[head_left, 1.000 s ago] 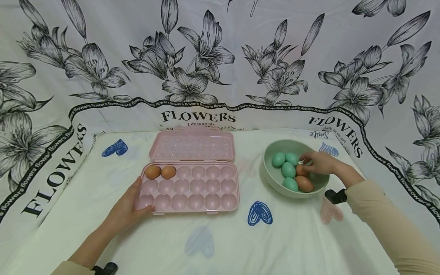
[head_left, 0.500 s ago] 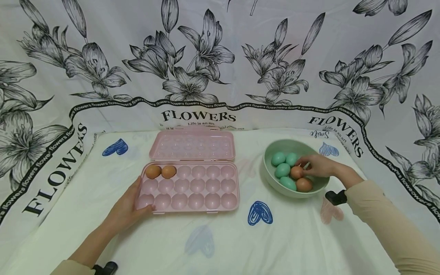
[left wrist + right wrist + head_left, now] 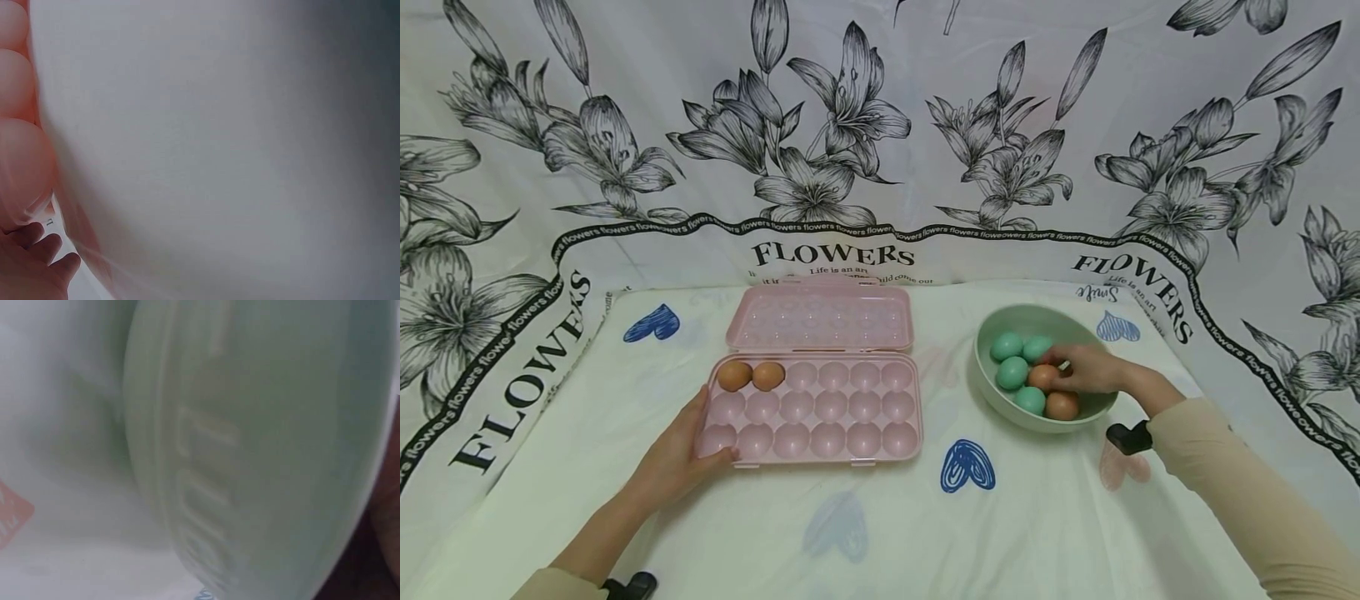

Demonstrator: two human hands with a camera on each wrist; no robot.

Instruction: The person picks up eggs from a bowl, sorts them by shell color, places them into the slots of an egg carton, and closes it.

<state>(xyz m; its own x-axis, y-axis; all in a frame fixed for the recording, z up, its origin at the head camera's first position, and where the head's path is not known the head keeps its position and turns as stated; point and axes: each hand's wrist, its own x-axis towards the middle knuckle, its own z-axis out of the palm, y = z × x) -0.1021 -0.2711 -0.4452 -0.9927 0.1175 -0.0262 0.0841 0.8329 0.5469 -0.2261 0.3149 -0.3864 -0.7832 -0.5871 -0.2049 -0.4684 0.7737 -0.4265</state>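
My left hand (image 3: 681, 446) grips the left end of an open pink egg carton (image 3: 808, 461), thumb at its front corner and fingers along the side. Two brown eggs (image 3: 750, 375) sit in the back row's leftmost cups. To the right stands a pale green bowl (image 3: 1000, 410) holding several teal eggs (image 3: 1012, 372) and two more brown ones. Inside it my right hand (image 3: 1090, 368) pinches the farther brown egg (image 3: 1042, 377) between thumb and fingers. The nearer brown egg (image 3: 1062, 406) lies just in front. The right wrist view shows mostly the bowl's outer wall (image 3: 269, 450).
The carton's lid (image 3: 820, 317) lies folded back behind the cups. A white cloth with printed hearts (image 3: 967, 467) covers the table. Behind it hangs a flower-printed curtain (image 3: 925, 200). Cloth separates the carton from the bowl.
My right hand has shifted slightly left in the bowl, and the brown egg at its fingertips has come left with it. Some teal eggs have rolled left too. My left hand stays in place.
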